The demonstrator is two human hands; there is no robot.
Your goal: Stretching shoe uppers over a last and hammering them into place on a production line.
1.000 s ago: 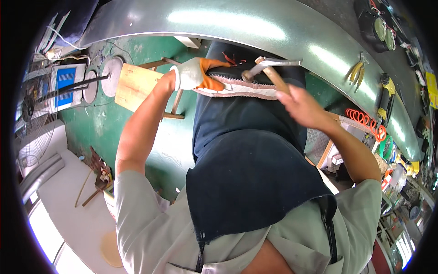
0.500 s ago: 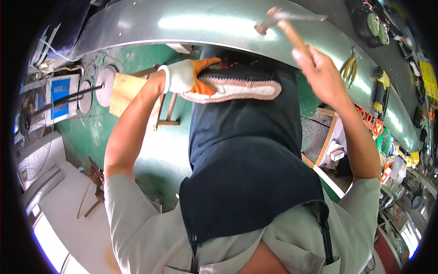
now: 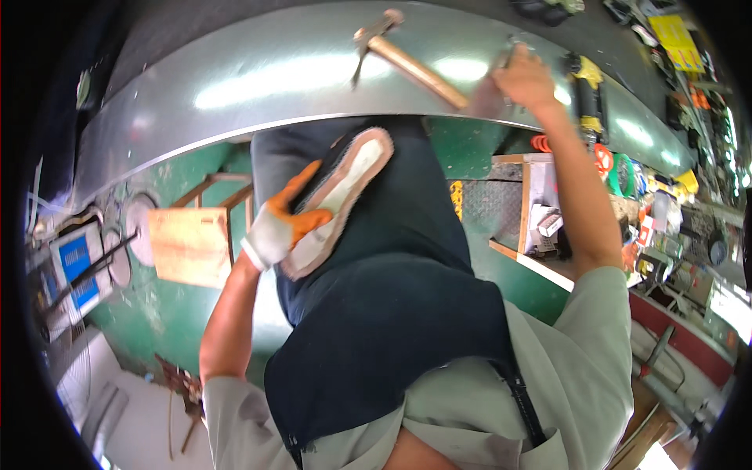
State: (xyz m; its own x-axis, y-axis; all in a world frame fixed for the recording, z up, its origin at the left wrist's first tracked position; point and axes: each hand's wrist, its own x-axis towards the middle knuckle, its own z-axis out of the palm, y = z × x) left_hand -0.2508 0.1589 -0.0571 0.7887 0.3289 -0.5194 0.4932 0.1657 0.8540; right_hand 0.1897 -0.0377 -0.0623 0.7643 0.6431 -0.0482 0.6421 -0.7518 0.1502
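Note:
A shoe [image 3: 362,163] lies slantwise across my lap with its underside up. Its sole has a pale middle, a pinkish rim and a toothed edge. My left hand [image 3: 288,223], in a white and orange work glove, grips it near its lower end, thumb over the sole. On the metal bench rests a hammer [image 3: 415,70] with a wooden handle. To the right of it, my bare right hand [image 3: 526,78] is curled over the pliers [image 3: 511,41] on the bench. The hand is slightly blurred and covers most of them.
A curved metal bench [image 3: 258,94] spans the far side. Right of my hand lies a black and yellow tool [image 3: 591,90]. Orange-handled scissors [image 3: 602,159] and a green tape roll [image 3: 621,174] are near its edge. A wooden stool [image 3: 188,243] stands at left.
The hammer has gone from my right hand onto the bench. That hand has moved to the pliers. My left hand has brought the shoe closer and turned it from crosswise to slanting.

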